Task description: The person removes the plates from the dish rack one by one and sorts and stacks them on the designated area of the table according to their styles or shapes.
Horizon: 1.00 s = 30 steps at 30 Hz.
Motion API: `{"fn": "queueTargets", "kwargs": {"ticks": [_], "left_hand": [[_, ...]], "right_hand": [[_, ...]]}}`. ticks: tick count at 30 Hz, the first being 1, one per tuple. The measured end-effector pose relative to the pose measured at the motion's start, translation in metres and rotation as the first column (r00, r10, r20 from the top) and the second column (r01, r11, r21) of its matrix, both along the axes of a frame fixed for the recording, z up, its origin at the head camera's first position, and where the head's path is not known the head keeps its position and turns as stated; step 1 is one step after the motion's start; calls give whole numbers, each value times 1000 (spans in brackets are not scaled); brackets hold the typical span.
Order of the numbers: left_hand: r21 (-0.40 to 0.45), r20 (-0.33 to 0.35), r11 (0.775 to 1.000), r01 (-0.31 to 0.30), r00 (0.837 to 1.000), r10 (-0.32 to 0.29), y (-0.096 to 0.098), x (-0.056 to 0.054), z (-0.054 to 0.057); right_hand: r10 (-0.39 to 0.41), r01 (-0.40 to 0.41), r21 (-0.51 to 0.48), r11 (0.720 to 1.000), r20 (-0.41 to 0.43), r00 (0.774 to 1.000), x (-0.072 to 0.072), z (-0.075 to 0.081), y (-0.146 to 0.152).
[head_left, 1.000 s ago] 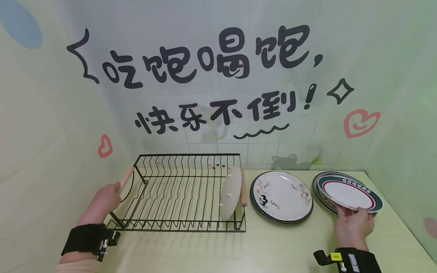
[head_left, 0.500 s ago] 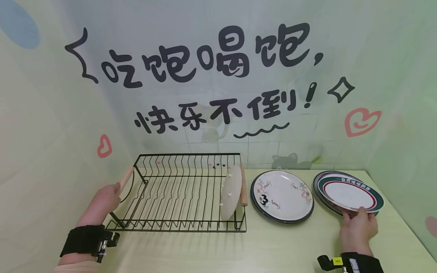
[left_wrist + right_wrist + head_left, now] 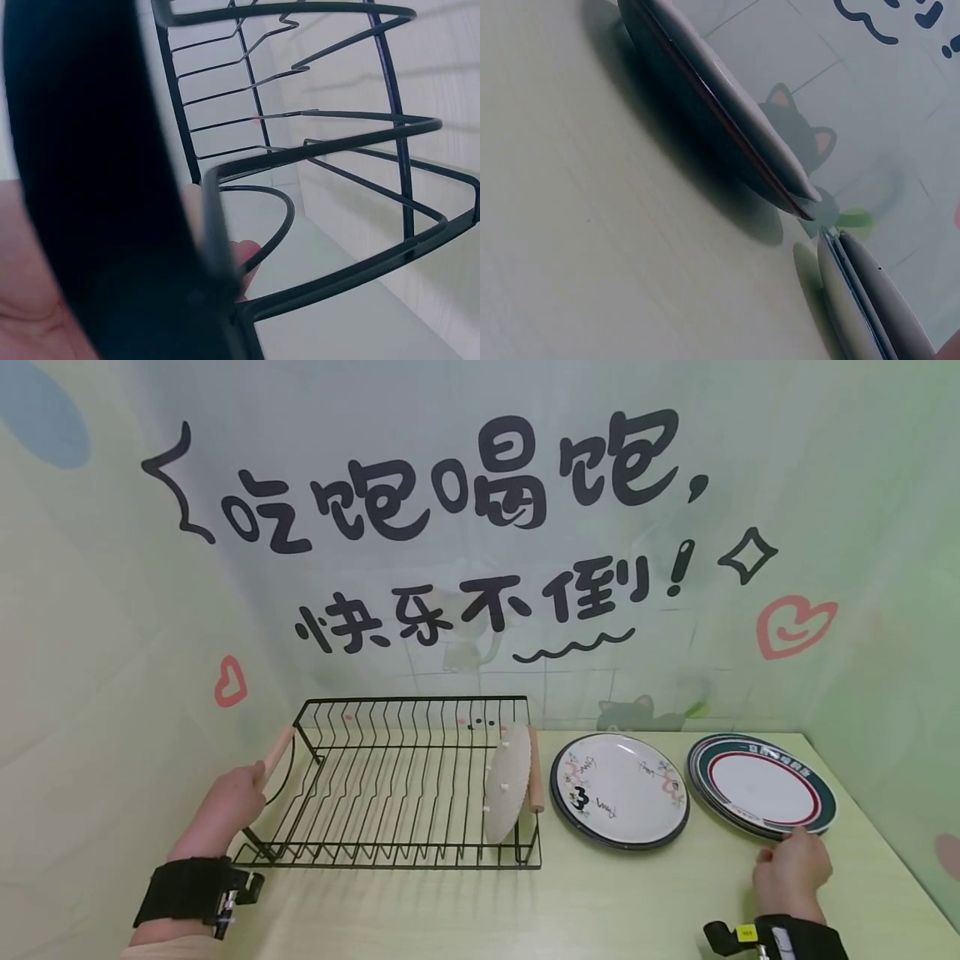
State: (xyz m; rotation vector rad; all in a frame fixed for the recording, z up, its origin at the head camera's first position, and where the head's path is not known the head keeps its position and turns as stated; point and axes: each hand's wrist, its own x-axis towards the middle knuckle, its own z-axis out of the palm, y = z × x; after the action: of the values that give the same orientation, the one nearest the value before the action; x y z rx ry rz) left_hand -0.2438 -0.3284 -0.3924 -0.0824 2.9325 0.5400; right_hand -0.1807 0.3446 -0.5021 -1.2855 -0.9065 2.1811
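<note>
On the left, my left hand (image 3: 236, 797) holds the wooden handle (image 3: 278, 752) at the end of a black wire dish rack (image 3: 390, 867); its palm (image 3: 30, 300) shows partly in the left wrist view. A white plate (image 3: 506, 787) stands on edge in the rack's right end. My right hand (image 3: 793, 870) pinches the front rim of a green-rimmed plate (image 3: 765, 785), which lies on top of the right-hand stack. Its other fingers are curled below the rim. Only a sliver of that hand shows at the right wrist view's lower right corner.
Between rack and right-hand stack lies another stack, topped by a white floral plate (image 3: 630, 789); its raised rim shows edge-on in the right wrist view. The rack's second wooden handle (image 3: 536, 770) is on its right end. A printed cloth (image 3: 480, 485) hangs behind the table (image 3: 600, 910).
The green-rimmed plate, tilted up off its stack earlier, has come down flat on it. My right hand has shifted slightly right and toward me. The left hand stays at the rack handle.
</note>
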Motion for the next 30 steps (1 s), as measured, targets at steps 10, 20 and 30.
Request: {"fn": "queueTargets", "kwargs": {"ticks": [10, 20, 30], "left_hand": [[18, -5, 1000, -24, 1000, 24, 1, 2, 0], [4, -25, 1000, 4, 1000, -4, -6, 1, -5], [-29, -30, 999, 21, 999, -22, -4, 0, -6]], "right_hand": [[49, -53, 121, 991, 32, 998, -2, -4, 0], [111, -121, 93, 988, 104, 988, -4, -8, 3], [105, -111, 53, 992, 110, 988, -6, -5, 4]]}}
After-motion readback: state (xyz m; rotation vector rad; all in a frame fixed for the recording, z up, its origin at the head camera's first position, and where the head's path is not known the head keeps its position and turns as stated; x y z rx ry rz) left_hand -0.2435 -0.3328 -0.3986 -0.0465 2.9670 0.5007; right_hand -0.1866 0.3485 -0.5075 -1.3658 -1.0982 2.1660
